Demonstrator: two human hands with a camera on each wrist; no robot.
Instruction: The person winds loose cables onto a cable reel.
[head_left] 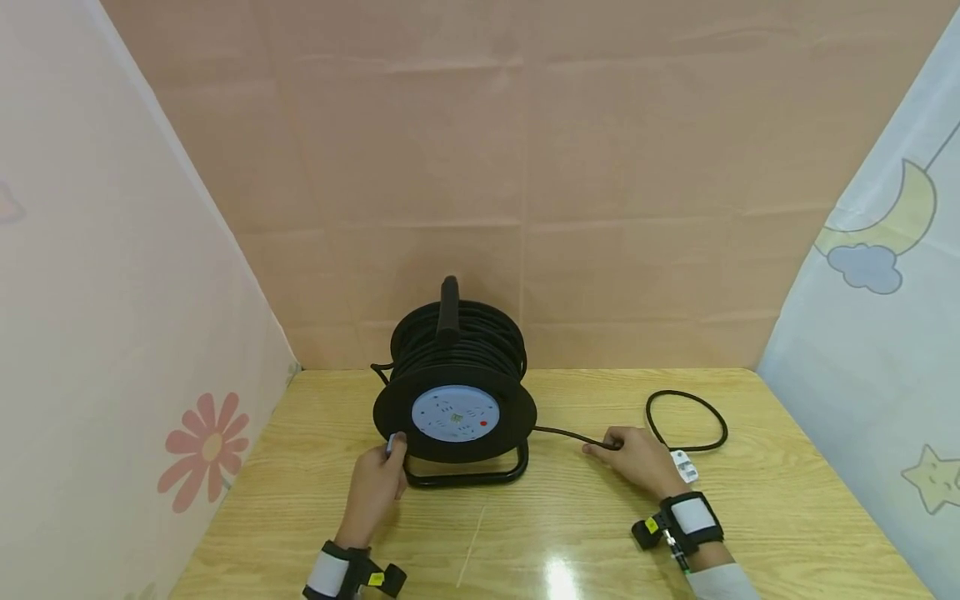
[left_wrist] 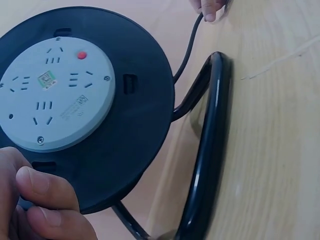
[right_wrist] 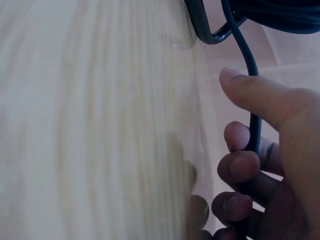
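Note:
A black cable reel [head_left: 465,346] stands on its tubular frame [head_left: 468,479], with a pale socket panel [head_left: 455,412] bearing a red button on its near face. At the reel's lower left rim, my left hand [head_left: 373,492] pinches a small pale knob [head_left: 390,443], mostly hidden by the fingers in the left wrist view. From the reel's right side runs a black cable [head_left: 566,432]. My right hand [head_left: 641,458] holds this cable, its fingers [right_wrist: 240,167] curled round it and the thumb lying across it.
Beyond the right hand, the cable's free end forms a loop [head_left: 726,429] ending in a white plug [head_left: 684,467] near the wrist. The wooden table [head_left: 562,517] meets a brown backdrop [head_left: 637,292] behind. Patterned sheets [head_left: 862,350] flank both sides.

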